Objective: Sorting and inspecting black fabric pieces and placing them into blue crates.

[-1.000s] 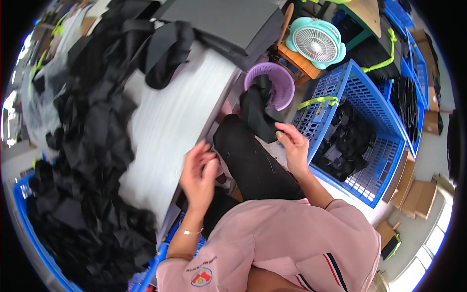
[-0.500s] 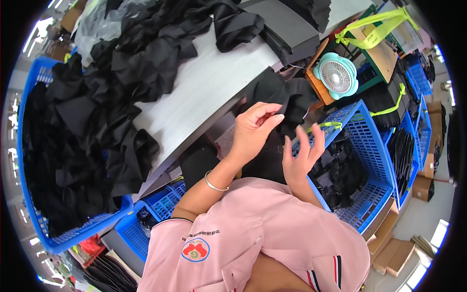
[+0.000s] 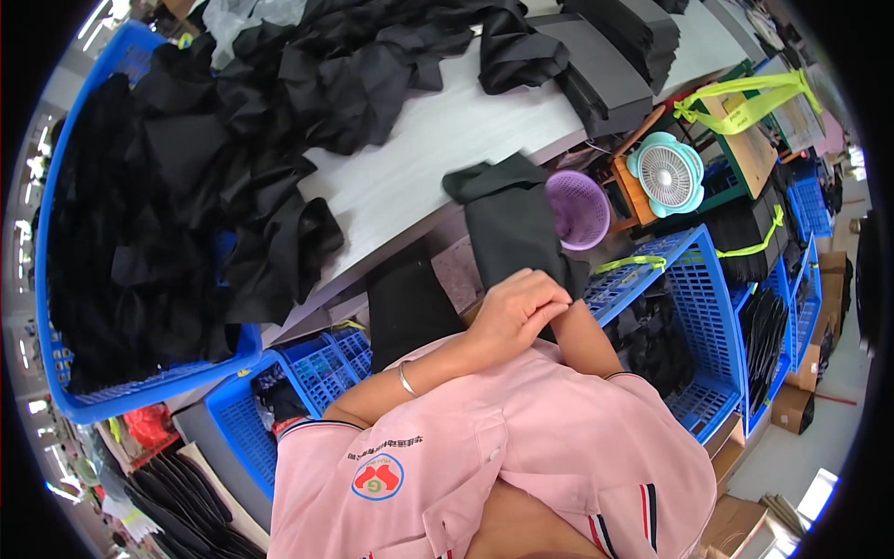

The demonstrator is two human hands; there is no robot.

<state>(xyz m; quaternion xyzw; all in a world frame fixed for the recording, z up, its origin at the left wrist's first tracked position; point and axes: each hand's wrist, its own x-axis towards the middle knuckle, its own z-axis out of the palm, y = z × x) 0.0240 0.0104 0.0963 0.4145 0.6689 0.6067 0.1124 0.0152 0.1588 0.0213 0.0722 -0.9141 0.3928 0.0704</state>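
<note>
My left hand (image 3: 517, 312) is closed in front of my chest, its fingers curled at the near end of a black cloth piece (image 3: 512, 228). That cloth stretches away from the hand, and its far end is folded and slightly blurred beside the table edge. My right hand is hidden behind the left one and the cloth; only its forearm (image 3: 587, 340) shows, so its fingers cannot be made out. A large heap of black cloth pieces (image 3: 186, 149) spills from the table into a blue basket (image 3: 154, 402) on the left.
The pale table (image 3: 438, 126) carries stacked black sheets (image 3: 605, 74) at its far right. A purple bin (image 3: 589, 219) and a teal fan (image 3: 666, 175) stand beyond my right side. Close on the right is a blue crate (image 3: 717, 317) with black pieces inside.
Both hands have come down toward my chest, and the right has gone from open and visible to hidden behind the left. The black cloth now spreads out before them, and the purple bin shows.
</note>
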